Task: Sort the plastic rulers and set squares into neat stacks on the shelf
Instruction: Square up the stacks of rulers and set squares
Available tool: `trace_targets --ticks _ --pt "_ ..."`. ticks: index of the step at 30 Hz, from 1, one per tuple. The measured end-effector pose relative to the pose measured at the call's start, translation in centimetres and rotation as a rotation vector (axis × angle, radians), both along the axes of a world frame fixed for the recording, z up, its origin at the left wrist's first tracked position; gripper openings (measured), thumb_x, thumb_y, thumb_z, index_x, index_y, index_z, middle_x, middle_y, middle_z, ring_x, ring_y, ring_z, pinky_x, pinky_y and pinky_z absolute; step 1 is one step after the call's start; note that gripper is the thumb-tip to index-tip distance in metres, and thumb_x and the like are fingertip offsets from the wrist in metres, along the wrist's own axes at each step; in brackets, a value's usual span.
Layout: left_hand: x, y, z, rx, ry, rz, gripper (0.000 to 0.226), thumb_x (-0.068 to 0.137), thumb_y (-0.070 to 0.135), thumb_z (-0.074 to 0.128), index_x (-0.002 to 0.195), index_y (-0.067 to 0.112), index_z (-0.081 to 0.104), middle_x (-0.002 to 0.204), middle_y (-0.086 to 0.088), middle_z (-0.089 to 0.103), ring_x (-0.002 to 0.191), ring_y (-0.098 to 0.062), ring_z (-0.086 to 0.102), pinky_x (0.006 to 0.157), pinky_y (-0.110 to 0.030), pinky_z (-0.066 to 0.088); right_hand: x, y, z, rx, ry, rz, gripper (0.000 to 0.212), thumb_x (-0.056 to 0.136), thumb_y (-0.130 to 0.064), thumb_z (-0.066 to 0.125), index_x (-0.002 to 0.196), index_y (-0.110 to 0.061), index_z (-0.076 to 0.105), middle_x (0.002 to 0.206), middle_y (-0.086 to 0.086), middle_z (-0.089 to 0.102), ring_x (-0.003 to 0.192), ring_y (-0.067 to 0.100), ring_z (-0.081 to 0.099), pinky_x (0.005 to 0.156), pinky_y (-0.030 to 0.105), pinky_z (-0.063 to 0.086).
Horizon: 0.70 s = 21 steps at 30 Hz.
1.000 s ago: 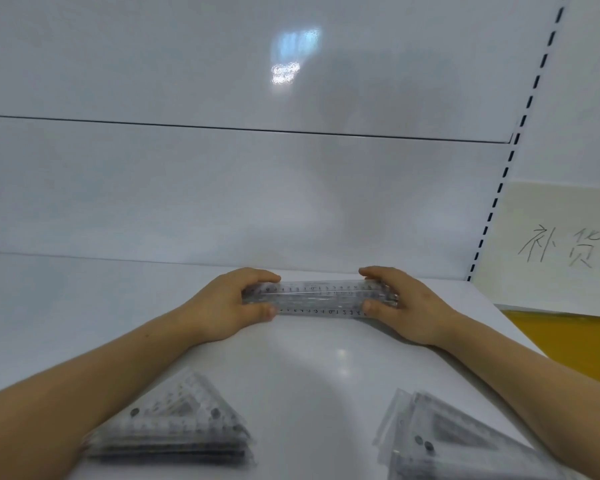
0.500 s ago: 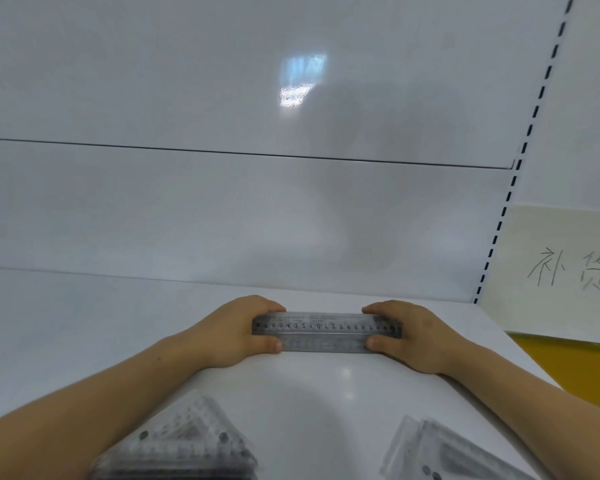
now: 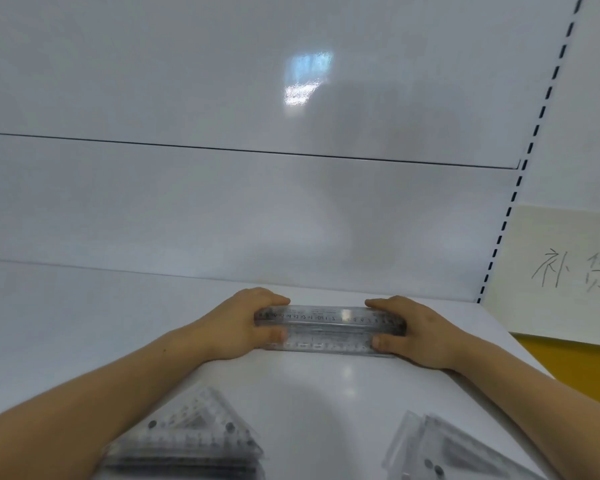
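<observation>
A stack of clear plastic rulers (image 3: 328, 329) lies crosswise on the white shelf (image 3: 84, 306), near its back. My left hand (image 3: 238, 325) grips the stack's left end, thumb in front and fingers behind. My right hand (image 3: 418, 332) grips the right end the same way. A stack of clear set squares (image 3: 191, 441) lies at the near left, partly under my left forearm. A second pile of clear set squares (image 3: 440, 455) lies at the near right, fanned out and cut off by the frame's bottom edge.
The shelf's white back panel (image 3: 291, 209) rises just behind the rulers. A slotted upright (image 3: 510, 209) marks the shelf's right end. Beyond it hang a paper sign with handwriting (image 3: 568, 275) and a yellow surface (image 3: 575, 368).
The view has shifted slightly, so hands and rulers sit lower in the frame than one second ago. Both hands stay clamped on the ruler stack's ends.
</observation>
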State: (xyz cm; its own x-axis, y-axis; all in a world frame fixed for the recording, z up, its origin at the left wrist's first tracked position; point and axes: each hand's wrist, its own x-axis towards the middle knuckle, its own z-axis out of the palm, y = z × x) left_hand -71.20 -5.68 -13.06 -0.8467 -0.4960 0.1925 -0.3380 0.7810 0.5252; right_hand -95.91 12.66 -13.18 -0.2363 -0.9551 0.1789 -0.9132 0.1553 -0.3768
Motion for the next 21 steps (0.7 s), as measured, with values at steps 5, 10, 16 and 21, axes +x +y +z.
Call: trace_targets --ticks 5,10,16,21 --pt "-0.03 -0.04 0.0 -0.047 -0.064 0.001 0.058 0.085 0.04 0.065 0.138 0.032 0.042 0.125 0.016 0.047 0.109 0.0 0.043 0.093 -0.014 0.032 0.06 -0.25 -0.23 -0.069 0.043 -0.033 0.055 0.088 -0.043 0.061 0.138 -0.03 0.042 0.118 -0.014 0.048 0.112 0.006 0.045 0.089 0.013 0.027" --pt "0.01 -0.06 -0.14 -0.067 -0.003 0.059 0.043 0.092 0.034 0.058 0.134 0.031 0.048 0.124 0.013 0.052 0.099 -0.002 0.048 0.083 -0.013 0.035 -0.2 0.11 0.12 0.0 0.001 0.015 0.076 0.076 -0.05 0.071 0.141 -0.034 0.033 0.119 -0.016 0.041 0.11 0.002 0.041 0.091 0.015 0.03" --pt "0.3 -0.15 -0.03 0.024 -0.053 -0.02 0.062 0.084 0.039 0.068 0.138 0.035 0.039 0.123 0.021 0.042 0.112 -0.002 0.044 0.096 -0.018 0.035 -0.03 0.3 -0.11 -0.065 0.025 0.002 0.066 0.085 -0.046 0.062 0.143 -0.028 0.035 0.123 -0.019 0.038 0.112 -0.001 0.039 0.095 0.013 0.029" --pt "0.3 -0.12 0.08 0.02 -0.002 -0.013 0.05 0.087 0.035 0.064 0.132 0.036 0.044 0.113 0.03 0.043 0.104 0.007 0.047 0.087 -0.009 0.036 0.04 -0.11 -0.27 -0.056 0.074 0.0 0.051 0.094 -0.039 0.05 0.142 -0.024 0.037 0.115 -0.012 0.041 0.11 0.007 0.044 0.089 0.014 0.027"
